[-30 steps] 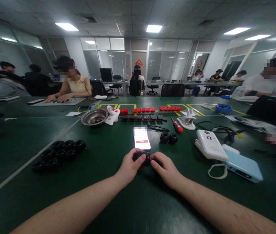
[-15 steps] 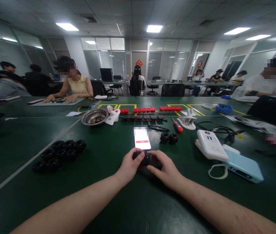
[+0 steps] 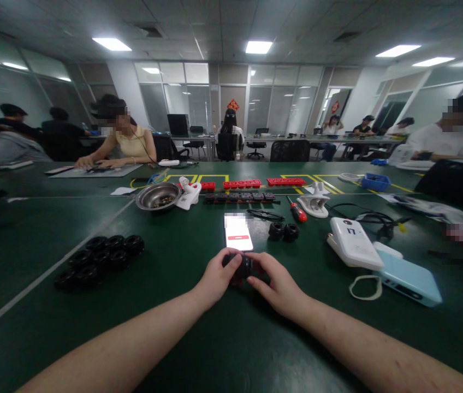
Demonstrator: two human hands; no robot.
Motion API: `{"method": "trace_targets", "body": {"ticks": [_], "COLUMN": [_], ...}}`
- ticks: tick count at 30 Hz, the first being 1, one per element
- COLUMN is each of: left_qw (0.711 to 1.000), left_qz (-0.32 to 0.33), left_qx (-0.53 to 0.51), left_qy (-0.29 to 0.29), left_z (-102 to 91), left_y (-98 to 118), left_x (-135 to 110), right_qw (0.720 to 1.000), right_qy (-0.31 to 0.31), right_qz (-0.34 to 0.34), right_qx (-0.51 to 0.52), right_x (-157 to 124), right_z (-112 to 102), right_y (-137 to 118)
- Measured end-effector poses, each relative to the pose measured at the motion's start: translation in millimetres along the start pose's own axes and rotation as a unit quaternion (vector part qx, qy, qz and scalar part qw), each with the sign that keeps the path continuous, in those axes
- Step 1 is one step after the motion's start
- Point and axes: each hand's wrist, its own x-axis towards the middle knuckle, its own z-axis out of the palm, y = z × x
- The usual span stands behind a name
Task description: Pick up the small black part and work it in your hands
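Note:
A small black wheel-like part (image 3: pixel 243 265) is held between both hands just above the green table (image 3: pixel 182 327). My left hand (image 3: pixel 217 278) curls round its left side with the thumb on top. My right hand (image 3: pixel 274 281) grips its right side, fingers bent over it. Just beyond the part lies a phone (image 3: pixel 238 233) with a lit screen. Two more black wheels (image 3: pixel 283 231) sit to the right of the phone. A group of several black wheels (image 3: pixel 99 256) lies to my left.
A metal bowl (image 3: pixel 158 196), red and black block rows (image 3: pixel 243 191), a red-handled screwdriver (image 3: pixel 297 210), white clips, a white device (image 3: pixel 353 242), a light-blue box (image 3: pixel 409 279) and cables lie on the table's far and right parts. Other people sit at the surrounding tables.
My right hand's fingers have shifted further over the black part, closing on it from the right. The left hand has stayed almost still.

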Motion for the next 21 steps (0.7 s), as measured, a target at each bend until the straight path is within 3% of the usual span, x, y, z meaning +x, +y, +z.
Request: {"method": "trace_targets", "body": {"ticks": [5, 11, 14, 21], "left_qw": [1.0, 0.999, 0.999, 1.0], "left_qz": [0.015, 0.041, 0.023, 0.001], "left_qx": [-0.002, 0.0, 0.004, 0.018], "left_qy": [0.015, -0.015, -0.028, 0.005], "left_z": [-0.2, 0.5, 0.3, 0.8], "left_y": [-1.6, 1.4, 0.9, 1.5], "left_x": [-0.9, -5.4, -3.6, -1.1], "right_qw": [1.0, 0.997, 0.998, 1.0], "right_qy": [-0.007, 0.013, 0.028, 0.022], "right_qz": [0.012, 0.069, 0.052, -0.001], "right_qx": [0.013, -0.012, -0.029, -0.022], "right_x": [-0.9, 0.2, -0.6, -3.7], "right_z": [1.1, -0.9, -1.7, 0.3], "right_y": [-0.6, -1.6, -2.3, -3.2]}}
